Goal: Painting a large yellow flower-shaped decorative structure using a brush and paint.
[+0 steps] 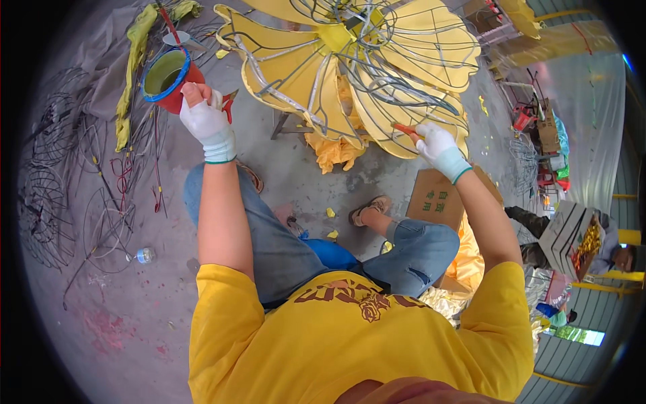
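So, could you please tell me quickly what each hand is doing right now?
Left hand: closed, gripping the red container by its rim.
Right hand: closed on an orange-handled tool against the yellow petal frame.

Count of items in view:

- Gloved hands: two, the left hand at 11 o'clock and the right hand at 1 o'clock.
- Red cup with blue rim: one, at 11 o'clock.
- Yellow wire-framed flower: one, at 12 o'clock.
- Cardboard box: one, at 3 o'clock.
- Clear plastic bottle on the floor: one, at 9 o'clock.
- Sandalled foot: one visible, near centre.
- Other people: one, at 3 o'clock.
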A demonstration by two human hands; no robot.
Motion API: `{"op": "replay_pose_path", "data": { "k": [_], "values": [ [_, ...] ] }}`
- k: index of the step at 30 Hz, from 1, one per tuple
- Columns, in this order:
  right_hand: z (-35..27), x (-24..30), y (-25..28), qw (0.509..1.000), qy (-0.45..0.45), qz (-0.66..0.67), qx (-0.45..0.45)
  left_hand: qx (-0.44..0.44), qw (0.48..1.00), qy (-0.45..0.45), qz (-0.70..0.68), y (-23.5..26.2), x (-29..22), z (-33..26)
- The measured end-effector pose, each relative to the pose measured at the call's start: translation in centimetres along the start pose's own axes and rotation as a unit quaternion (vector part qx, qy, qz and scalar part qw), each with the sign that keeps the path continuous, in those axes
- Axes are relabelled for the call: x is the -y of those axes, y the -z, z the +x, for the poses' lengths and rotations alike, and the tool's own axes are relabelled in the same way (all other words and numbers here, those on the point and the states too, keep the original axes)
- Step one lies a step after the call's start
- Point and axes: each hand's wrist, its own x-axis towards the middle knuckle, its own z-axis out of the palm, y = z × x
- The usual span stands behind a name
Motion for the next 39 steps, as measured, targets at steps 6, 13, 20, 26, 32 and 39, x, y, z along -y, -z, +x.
{"op": "replay_pose_path", "data": {
  "k": [6,13,20,26,32,39],
  "values": [
    [6.2,2.6,-3.2,0.996,-0.016,-0.07,0.048,0.01,1.0,-0.005,-0.013,0.6,0.6,0.5],
    [7.1,3.9,-4.9,0.992,-0.094,-0.079,0.041,0.017,1.0,0.01,-0.006,0.7,0.0,0.8],
    [10.2,6.7,-6.7,0.987,-0.143,-0.055,0.056,0.016,1.0,0.012,-0.007,-0.1,-0.4,0.5],
    [14.6,8.0,-7.7,0.98,-0.182,-0.026,0.072,0.018,1.0,0.017,-0.005,0.4,-0.6,0.6],
    [17.2,9.8,-8.8,0.947,-0.294,0.132,0.007,0.009,1.0,0.019,-0.009,1.0,-1.0,0.7],
    [20.5,7.1,-12.4,0.941,-0.31,0.132,-0.015,0.013,0.999,0.021,-0.024,0.7,-0.5,0.6]
  ]
}}
